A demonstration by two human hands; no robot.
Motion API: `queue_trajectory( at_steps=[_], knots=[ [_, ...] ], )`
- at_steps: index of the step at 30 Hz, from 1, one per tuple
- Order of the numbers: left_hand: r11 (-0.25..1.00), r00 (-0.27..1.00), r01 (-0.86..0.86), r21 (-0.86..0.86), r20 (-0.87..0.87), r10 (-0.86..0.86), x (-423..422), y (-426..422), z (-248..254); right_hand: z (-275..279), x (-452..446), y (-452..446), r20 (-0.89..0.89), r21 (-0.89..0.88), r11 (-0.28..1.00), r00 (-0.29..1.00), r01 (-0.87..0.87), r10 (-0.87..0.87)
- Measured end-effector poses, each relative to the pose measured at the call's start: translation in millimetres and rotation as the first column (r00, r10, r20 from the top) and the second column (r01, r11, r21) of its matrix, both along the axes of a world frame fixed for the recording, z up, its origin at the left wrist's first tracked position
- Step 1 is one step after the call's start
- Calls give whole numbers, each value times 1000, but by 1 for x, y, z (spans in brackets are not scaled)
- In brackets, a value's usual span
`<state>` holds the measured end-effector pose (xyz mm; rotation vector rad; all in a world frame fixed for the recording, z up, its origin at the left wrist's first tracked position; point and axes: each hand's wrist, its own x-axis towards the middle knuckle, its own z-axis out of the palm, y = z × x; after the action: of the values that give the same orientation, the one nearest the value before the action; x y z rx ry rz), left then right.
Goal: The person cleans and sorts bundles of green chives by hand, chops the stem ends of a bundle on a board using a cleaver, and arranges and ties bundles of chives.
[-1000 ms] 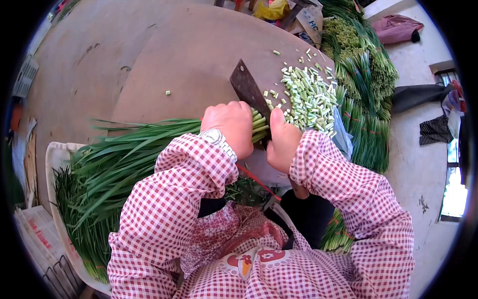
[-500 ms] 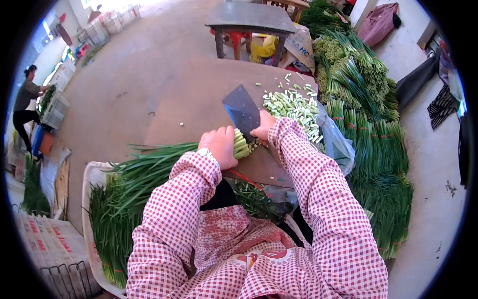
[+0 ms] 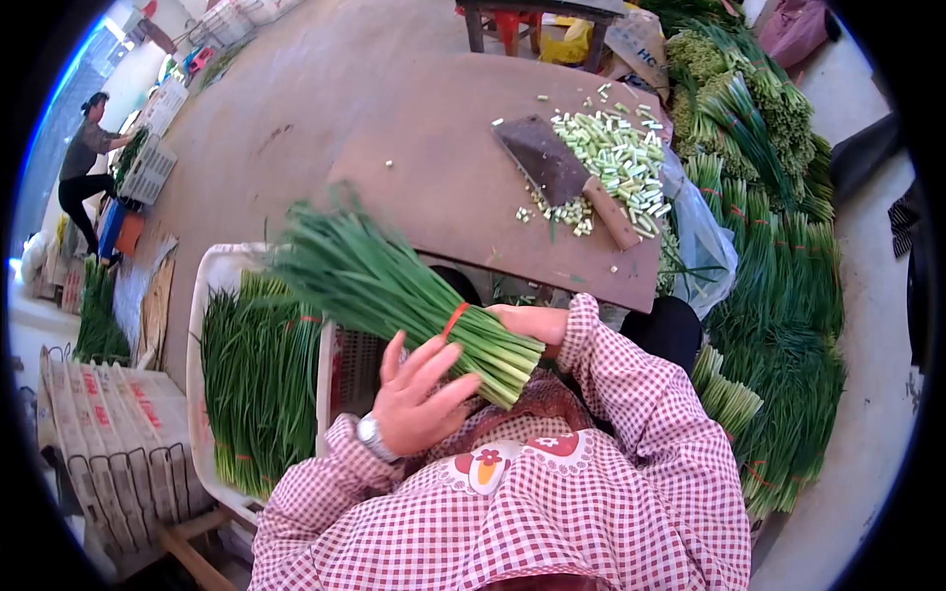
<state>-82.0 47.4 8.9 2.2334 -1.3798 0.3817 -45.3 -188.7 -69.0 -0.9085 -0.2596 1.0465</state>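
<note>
A bundle of garlic chives (image 3: 394,295), tied with a red band (image 3: 454,320) near its cut pale ends, lies across in front of my apron, its green leaves pointing up and left. My right hand (image 3: 535,327) grips the stem end from behind; its fingers are partly hidden by the stems. Spread fingers of my left hand (image 3: 419,399) touch the near side of the bundle below the band. A cleaver (image 3: 545,163) with a wooden handle lies on the brown board (image 3: 434,167), beside and partly on a heap of cut stem pieces (image 3: 616,153).
On the left, a white crate (image 3: 212,335) holds more banded chives. Stacked green bundles (image 3: 774,315) line the right side. A plastic bag (image 3: 705,236) hangs at the board's right edge. Folded crates (image 3: 123,433) stand lower left. Another person (image 3: 87,167) handles a crate farther back.
My right hand has let go of the cleaver, which now lies on the board. The chives have come off the board toward my body, and a red band shows round them. The view has shifted.
</note>
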Motion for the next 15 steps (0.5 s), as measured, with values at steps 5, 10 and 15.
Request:
queue_trajectory(
  at_steps=[5, 10, 15],
  knots=[
    [836, 452, -533, -127, -879, 155, -23, 34, -40, 10, -21, 2, 196, -165, 978, 976, 125, -92],
    [711, -177, -687, -152, -913, -366, -3, 20, -15, 54, -32, 19, 422, -255, 937, 899, 238, -114],
    [728, -166, -620, -293, -858, -487, 1, 30, -13, 106, -39, 17, 717, -349, 857, 697, 378, -15]
  ],
)
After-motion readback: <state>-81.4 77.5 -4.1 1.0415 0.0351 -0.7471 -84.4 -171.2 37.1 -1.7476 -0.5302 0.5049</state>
